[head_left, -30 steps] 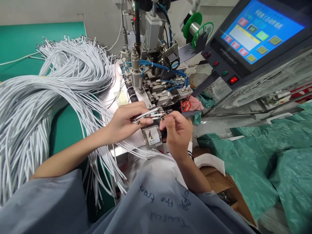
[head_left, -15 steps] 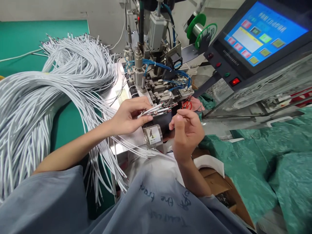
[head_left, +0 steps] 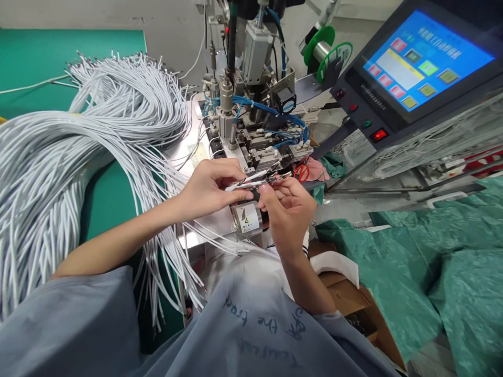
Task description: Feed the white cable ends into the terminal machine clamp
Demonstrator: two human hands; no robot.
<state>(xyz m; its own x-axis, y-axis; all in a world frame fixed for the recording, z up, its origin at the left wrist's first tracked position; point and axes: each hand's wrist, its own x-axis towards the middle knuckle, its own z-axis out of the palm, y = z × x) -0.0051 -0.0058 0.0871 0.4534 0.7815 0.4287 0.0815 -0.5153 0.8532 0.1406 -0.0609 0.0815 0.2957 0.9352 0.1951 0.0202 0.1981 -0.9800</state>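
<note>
My left hand [head_left: 216, 188] is closed around several white cables [head_left: 249, 181], which lie between thumb and fingers with their ends pointing right. At those ends my right hand [head_left: 288, 209] is closed too, its thumb and forefinger pinching a cable end with a small metallic tip [head_left: 281, 177]. Just beyond the hands is a bench machine [head_left: 259, 139] with metal blocks and blue air tubes. A clear cover with a white label [head_left: 248, 217] sits right below the fingers. My right palm and its curled fingers are partly hidden.
A large bundle of white cables [head_left: 129, 112] spreads over the green mat [head_left: 23, 57] at left. A control panel with a lit screen [head_left: 428, 60] stands at right, beside a solder wire spool [head_left: 323, 51]. Below are green plastic sheets [head_left: 396, 277] and a cardboard box [head_left: 346, 298].
My right hand has moved left and up to the cable ends and now pinches one of them. My left hand keeps its hold in nearly the same place.
</note>
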